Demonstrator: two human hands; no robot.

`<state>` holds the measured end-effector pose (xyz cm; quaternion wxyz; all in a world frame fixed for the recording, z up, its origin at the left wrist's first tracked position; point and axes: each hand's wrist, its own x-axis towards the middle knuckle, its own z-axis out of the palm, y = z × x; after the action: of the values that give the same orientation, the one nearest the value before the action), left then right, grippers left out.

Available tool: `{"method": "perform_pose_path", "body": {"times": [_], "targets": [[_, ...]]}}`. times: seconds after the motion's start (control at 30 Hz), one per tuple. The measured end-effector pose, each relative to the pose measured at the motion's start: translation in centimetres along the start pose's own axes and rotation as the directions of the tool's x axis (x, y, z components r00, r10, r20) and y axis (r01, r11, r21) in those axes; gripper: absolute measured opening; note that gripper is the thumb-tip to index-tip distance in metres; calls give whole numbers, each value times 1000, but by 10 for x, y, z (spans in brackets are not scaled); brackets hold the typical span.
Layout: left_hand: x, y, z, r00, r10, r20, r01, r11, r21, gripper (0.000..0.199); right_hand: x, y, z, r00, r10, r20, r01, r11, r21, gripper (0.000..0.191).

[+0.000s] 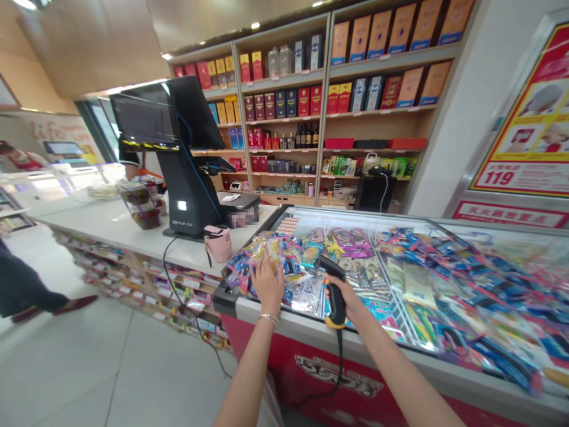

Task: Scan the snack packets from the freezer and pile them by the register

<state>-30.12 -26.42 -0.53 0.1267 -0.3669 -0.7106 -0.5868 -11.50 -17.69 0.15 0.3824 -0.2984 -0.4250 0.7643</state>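
Note:
My right hand is wrapped round the grip of a black and yellow barcode scanner, whose head points to the left over the packets. A cable runs down from its base in front of the freezer. My left hand, with a band on the wrist, rests with its fingers apart on a clear, yellowish snack packet. Around that packet lies a heap of small colourful packets on the freezer's glass top. The undersides of the left fingertips are hidden.
A chest freezer with a red front stands before me, with more packets to the right. On the counter are a pink cup, a checkout terminal and stacked tubs. A dark cable hangs by the counter. Other people are at left.

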Motion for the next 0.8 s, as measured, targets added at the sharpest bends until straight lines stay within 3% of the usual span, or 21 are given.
{"method": "perform_pose_path", "body": {"times": [0.3, 0.43, 0.57, 0.8], "targets": [[-3, 4, -4, 999, -45, -28, 45, 999, -21, 38, -1, 1, -2, 999, 34, 28, -34, 999, -25, 24], [-5, 1, -4, 997, 73, -35, -67, 986, 155, 39, -1, 4, -4, 999, 19, 42, -18, 1000, -22, 25], [-5, -2, -3, 975, 222, -28, -193, 896, 400, 37, 0, 5, -5, 999, -11, 42, 11, 1000, 0, 23], [-4, -2, -3, 964, 264, -30, -221, 862, 456, 36, -1, 3, -5, 999, -15, 35, 15, 1000, 20, 20]]}}
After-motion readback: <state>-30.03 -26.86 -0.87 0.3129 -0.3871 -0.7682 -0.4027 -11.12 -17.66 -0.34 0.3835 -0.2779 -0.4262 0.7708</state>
